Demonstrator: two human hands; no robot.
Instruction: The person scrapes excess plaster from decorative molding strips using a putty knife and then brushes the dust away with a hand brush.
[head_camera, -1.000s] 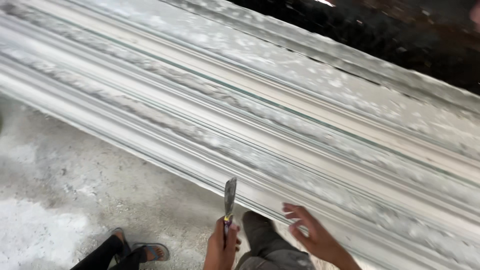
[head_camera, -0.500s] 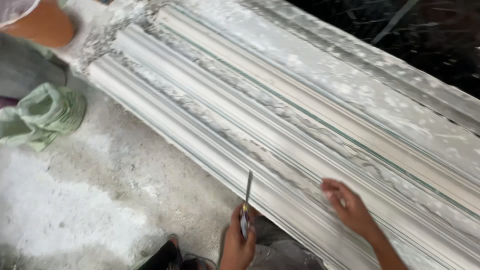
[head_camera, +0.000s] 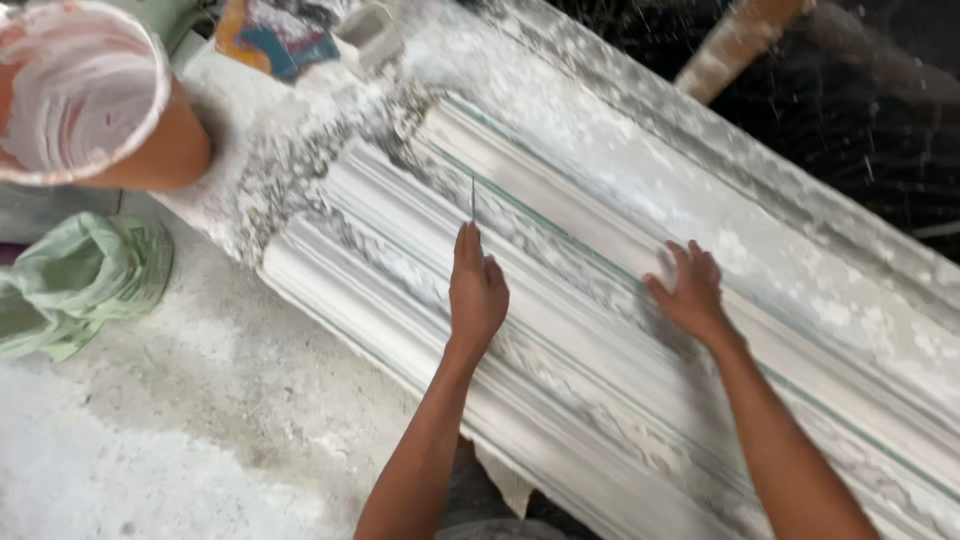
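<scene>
A long white plaster moulding (head_camera: 560, 330) with ridges and grooves runs diagonally from upper left to lower right. My left hand (head_camera: 476, 290) is closed on a thin flat metal scraper blade (head_camera: 473, 200), whose edge points up along a groove near the moulding's left end. My right hand (head_camera: 690, 292) rests flat with fingers spread on the moulding's upper ridges, to the right of the blade.
An orange bucket (head_camera: 170, 150) coated with white plaster stands at top left. A green sack (head_camera: 90, 280) lies on the dusty concrete floor (head_camera: 200, 430) below it. A small block (head_camera: 368, 35) and a coloured wrapper (head_camera: 270, 35) sit by the moulding's end. A wooden handle (head_camera: 735, 45) leans at top right.
The view has swung toward the moulding's left end, bringing the bucket into sight. My left hand has moved up onto the moulding with the blade; my right hand has flattened on the ridges.
</scene>
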